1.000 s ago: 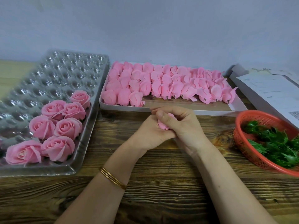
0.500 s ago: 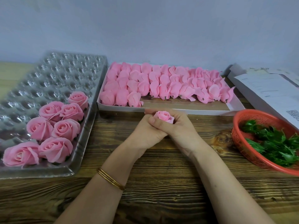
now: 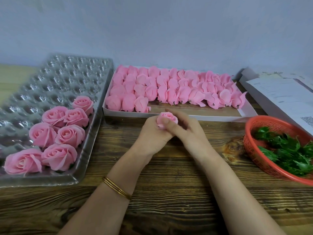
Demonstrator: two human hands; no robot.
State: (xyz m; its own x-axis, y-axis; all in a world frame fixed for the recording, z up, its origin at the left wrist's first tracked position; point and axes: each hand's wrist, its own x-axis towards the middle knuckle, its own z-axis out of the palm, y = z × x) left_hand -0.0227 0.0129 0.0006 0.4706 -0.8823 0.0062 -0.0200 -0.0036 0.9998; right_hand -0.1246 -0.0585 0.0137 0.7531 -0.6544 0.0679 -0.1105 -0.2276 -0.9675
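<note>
1. The small pink soft-petalled rose head [image 3: 167, 117] is held up just off the dark wooden desk [image 3: 169, 175], right in front of the white box, with the bloom facing up. I'd guess that's so the petals can be seen while they get shaped
2. Left hand [image 3: 152, 134] is wrapped round the rose's base from underneath with curled fingers, so basically it's the holder
3. Right hand [image 3: 188, 133] has thumb and forefinger pinching the outer petals, and the other fingers hang loose off to the right. Both forearms come in low over the desk, wrists angled toward each other
4. Everything's within easy reach:
   - the shallow white cardboard box [image 3: 186, 117] of unopened pink buds [image 3: 169, 89] is just behind the hands
   - the clear dimpled plastic tray [image 3: 50, 78] with seven finished pink roses [image 3: 66, 135] is on the left
   - the red mesh plastic basket [image 3: 254, 150] of green leaf pieces [image 3: 288, 150] is on the right
</note>
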